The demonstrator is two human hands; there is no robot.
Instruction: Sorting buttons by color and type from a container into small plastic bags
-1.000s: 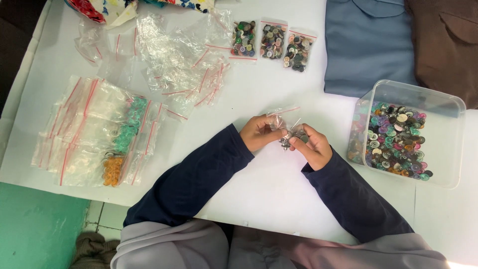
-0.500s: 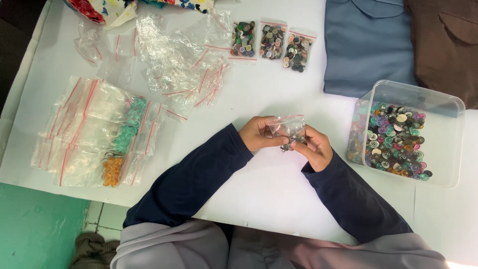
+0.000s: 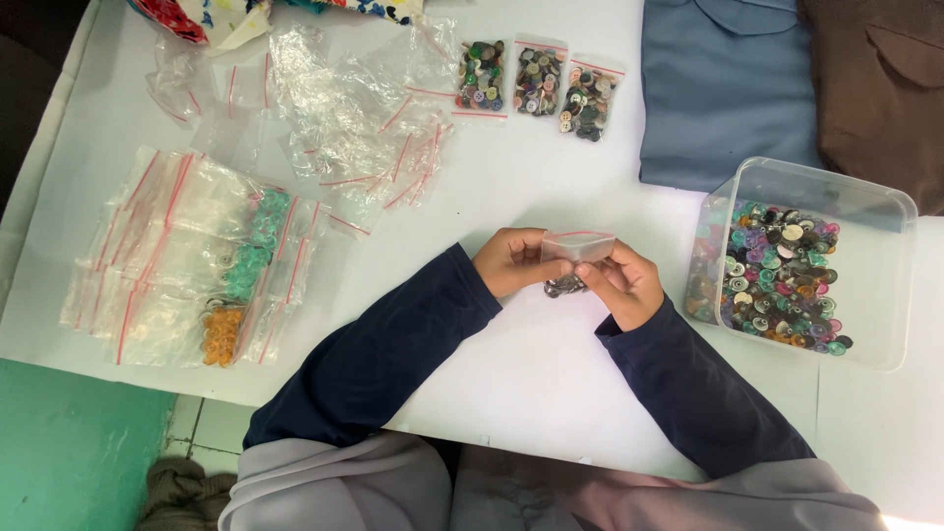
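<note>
Both my hands meet over the middle of the white table (image 3: 521, 383). My left hand (image 3: 509, 262) and my right hand (image 3: 622, 283) pinch a small clear zip bag (image 3: 577, 247) with a red strip between them. Dark buttons (image 3: 563, 287) hang in the bag's bottom, just under my fingers. A clear plastic tub (image 3: 890, 285) full of mixed coloured buttons stands right of my right hand.
Three filled button bags (image 3: 532, 77) lie in a row at the back. Empty zip bags (image 3: 364, 118) are heaped at back left, and a stack of bags (image 3: 187, 256) holding teal and orange buttons lies at left. Blue cloth (image 3: 728, 88) and brown cloth (image 3: 875, 88) lie at back right.
The small bag has been turned and pulled flat between my fingers, its red strip now uppermost. My hands have stayed in the same spot.
</note>
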